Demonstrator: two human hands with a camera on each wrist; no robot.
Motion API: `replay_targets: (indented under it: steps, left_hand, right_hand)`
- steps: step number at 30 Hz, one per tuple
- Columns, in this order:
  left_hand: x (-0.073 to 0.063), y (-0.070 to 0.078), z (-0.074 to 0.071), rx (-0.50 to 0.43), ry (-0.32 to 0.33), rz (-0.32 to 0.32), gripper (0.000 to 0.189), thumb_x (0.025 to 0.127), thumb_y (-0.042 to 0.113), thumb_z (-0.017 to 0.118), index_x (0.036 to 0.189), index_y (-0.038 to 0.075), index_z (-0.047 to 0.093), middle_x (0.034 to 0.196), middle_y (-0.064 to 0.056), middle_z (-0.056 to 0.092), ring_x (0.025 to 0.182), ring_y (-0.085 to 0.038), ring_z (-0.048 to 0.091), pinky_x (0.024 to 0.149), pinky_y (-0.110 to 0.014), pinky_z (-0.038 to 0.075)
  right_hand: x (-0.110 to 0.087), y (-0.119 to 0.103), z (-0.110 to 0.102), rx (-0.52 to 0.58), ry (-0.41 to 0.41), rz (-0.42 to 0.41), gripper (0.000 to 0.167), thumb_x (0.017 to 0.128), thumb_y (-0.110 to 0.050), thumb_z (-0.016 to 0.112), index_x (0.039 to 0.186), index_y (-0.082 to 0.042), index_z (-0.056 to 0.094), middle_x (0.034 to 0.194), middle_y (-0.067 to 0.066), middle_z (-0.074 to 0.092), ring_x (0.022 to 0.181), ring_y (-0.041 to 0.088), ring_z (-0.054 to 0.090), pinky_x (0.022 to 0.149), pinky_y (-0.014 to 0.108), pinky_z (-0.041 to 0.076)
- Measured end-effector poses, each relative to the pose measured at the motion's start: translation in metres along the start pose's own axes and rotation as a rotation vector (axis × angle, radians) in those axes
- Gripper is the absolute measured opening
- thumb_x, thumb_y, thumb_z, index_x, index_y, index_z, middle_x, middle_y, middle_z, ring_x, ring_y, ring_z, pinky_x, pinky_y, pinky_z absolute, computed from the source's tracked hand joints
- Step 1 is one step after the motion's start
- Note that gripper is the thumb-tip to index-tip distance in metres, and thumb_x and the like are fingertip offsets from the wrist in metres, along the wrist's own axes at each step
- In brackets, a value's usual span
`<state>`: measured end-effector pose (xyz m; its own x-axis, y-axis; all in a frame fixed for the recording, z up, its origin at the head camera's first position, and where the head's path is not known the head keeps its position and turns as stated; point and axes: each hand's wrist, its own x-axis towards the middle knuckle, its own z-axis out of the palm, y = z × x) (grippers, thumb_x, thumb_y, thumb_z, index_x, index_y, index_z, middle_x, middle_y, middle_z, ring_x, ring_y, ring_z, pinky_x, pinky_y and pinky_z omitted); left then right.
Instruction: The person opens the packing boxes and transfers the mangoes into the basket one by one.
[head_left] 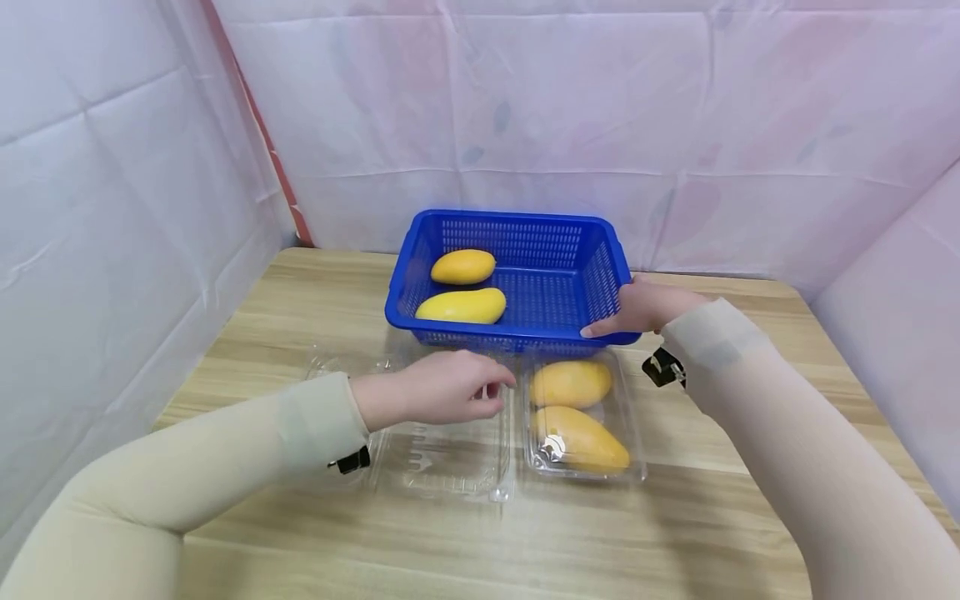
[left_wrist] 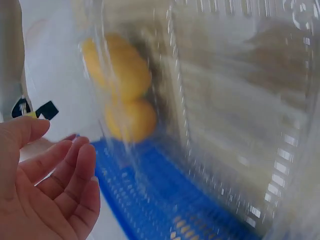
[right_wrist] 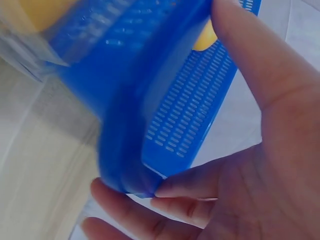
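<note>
A blue plastic basket [head_left: 517, 333] stands at the back of the table with two yellow mangoes, one upper [head_left: 463, 267] and one lower [head_left: 461, 306], in its left half. My right hand [head_left: 643, 305] grips its right rim, thumb over the edge and fingers at the outer side, as the right wrist view also shows. Over an open clear plastic clamshell box [head_left: 442, 467] hovers my left hand [head_left: 450, 387]. In the left wrist view its fingers [left_wrist: 80, 170] are loosely curled with nothing between them. To its right, a clear box [head_left: 633, 433] holds two mangoes [head_left: 581, 439].
The wooden table [head_left: 675, 533] extends around the boxes, and the basket sits close to the back wall cloth [head_left: 525, 100]. Another wall cloth [head_left: 112, 208] stands at the left. The open box's lid part [head_left: 330, 362] lies to the left, partly beneath the left forearm.
</note>
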<state>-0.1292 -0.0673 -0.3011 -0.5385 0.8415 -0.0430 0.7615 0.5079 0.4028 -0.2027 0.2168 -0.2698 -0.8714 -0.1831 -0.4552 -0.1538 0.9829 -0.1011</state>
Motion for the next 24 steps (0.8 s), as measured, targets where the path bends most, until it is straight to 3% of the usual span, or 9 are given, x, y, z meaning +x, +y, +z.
replay_targets:
  steps: [6,11,16,24]
  left_hand:
    - [0.002,0.004,0.016,-0.032,-0.108,0.001,0.029,0.093,0.025,0.054,0.118,0.012,0.063,0.072,0.012,0.054,0.062,-0.003,0.047,0.056,-0.019,0.041]
    - [0.005,0.007,0.026,-0.033,-0.152,-0.006,0.031,0.093,0.026,0.055,0.12,0.012,0.062,0.071,0.013,0.053,0.063,-0.003,0.048,0.055,-0.018,0.04]
    - [0.007,0.009,0.032,-0.028,-0.178,-0.022,0.031,0.093,0.027,0.056,0.12,0.014,0.062,0.069,0.012,0.052,0.061,-0.003,0.046,0.055,-0.018,0.039]
    - [0.008,0.01,0.036,-0.026,-0.178,-0.025,0.031,0.093,0.028,0.056,0.12,0.015,0.063,0.065,0.012,0.052,0.055,-0.003,0.044,0.052,-0.018,0.038]
  right_hand:
    - [0.001,0.003,0.013,0.125,0.09,-0.052,0.091,0.078,-0.065,0.059,0.123,0.014,0.046,0.133,0.038,0.034,0.117,0.051,0.041,0.093,0.061,0.034]
    - [-0.004,0.002,0.023,0.093,0.113,-0.045,0.104,0.083,-0.066,0.05,0.137,0.018,0.025,0.139,0.04,0.02,0.123,0.055,0.031,0.096,0.062,0.03]
    - [-0.008,0.0,0.027,0.055,0.108,-0.029,0.103,0.085,-0.068,0.045,0.138,0.018,0.024,0.141,0.04,0.015,0.123,0.056,0.028,0.096,0.062,0.029]
    - [-0.008,-0.001,0.024,0.051,0.121,-0.031,0.099,0.087,-0.063,0.048,0.137,0.019,0.023,0.137,0.044,0.018,0.121,0.058,0.029,0.096,0.063,0.029]
